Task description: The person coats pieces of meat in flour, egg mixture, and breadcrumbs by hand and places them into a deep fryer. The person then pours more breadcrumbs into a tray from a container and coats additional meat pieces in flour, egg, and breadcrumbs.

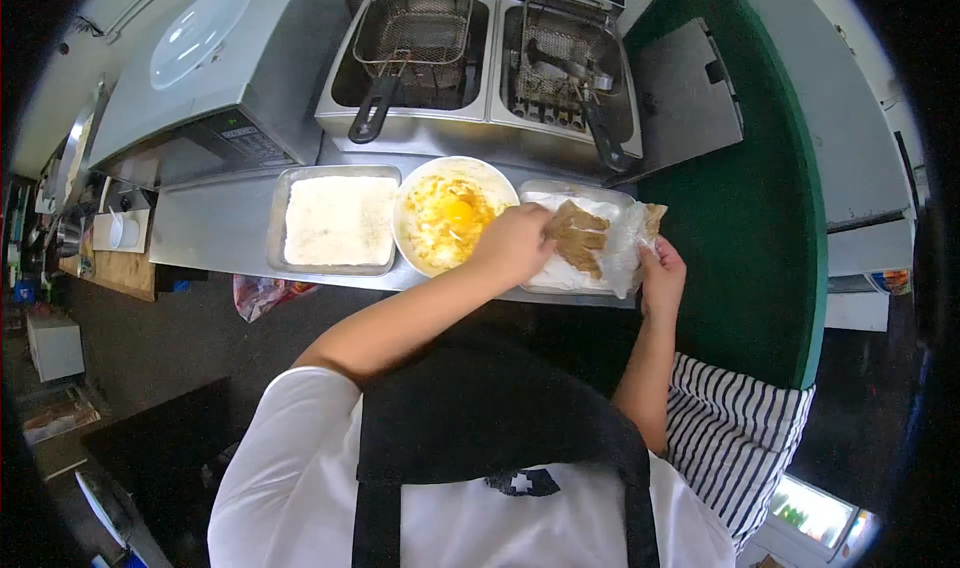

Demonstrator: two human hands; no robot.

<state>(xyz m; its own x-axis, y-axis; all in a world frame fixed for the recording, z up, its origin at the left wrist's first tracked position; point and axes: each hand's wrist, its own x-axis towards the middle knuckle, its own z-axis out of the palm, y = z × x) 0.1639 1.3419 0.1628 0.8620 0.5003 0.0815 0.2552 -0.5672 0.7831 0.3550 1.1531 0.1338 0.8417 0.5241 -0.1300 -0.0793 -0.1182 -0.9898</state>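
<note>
My left hand [517, 244] reaches over the bowl's right edge, its fingers closed on the end of a brown, flat, ragged piece of food [578, 236]. This piece lies over a tray of white powder [535, 192]. My right hand [661, 268] pinches a clear plastic bag [628, 250] above the tray's right side. Another bit of brown food [654, 218] shows at the bag's top. Close to my left hand stands a white bowl [405, 243] of beaten egg with a whole yolk [458, 211]. A metal tray of white crumbs [340, 220] sits left of the bowl.
Behind the trays stands a double fryer [480, 133] with two wire baskets, whose black handles [375, 108] point toward me. A microwave [215, 88] with a white plate [200, 38] on top is at left. A green panel [735, 218] borders the right side.
</note>
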